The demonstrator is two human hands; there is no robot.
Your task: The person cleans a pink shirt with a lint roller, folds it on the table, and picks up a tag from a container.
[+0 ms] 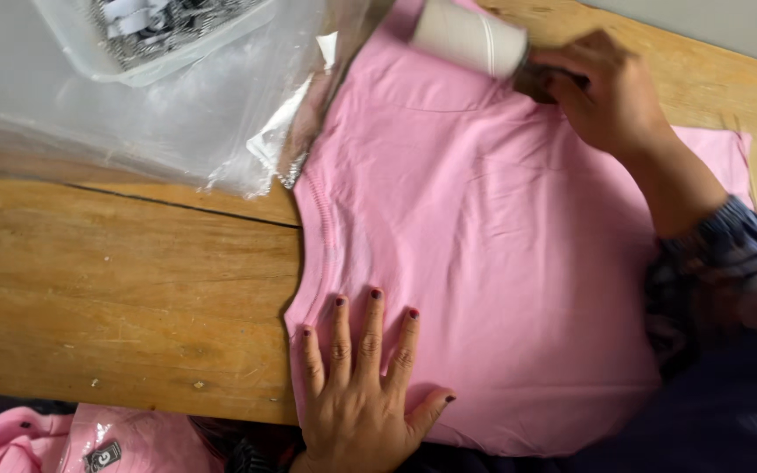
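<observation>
A pink T-shirt (484,228) lies flat on the wooden table (116,280), its ribbed neckline toward the left. My left hand (361,385) presses flat on the shirt's near edge, fingers spread, holding nothing. My right hand (611,96) reaches over the far part of the shirt and grips the handle of a white lint roller (468,37), whose roll rests on the fabric at the far edge. A dark patterned sleeve covers my right forearm.
A stack of clear plastic bags (133,105) lies at the far left, partly over the shirt's shoulder, with a clear plastic tub (151,35) of small dark items on top. Another pink garment in plastic (89,442) sits below the table's near edge.
</observation>
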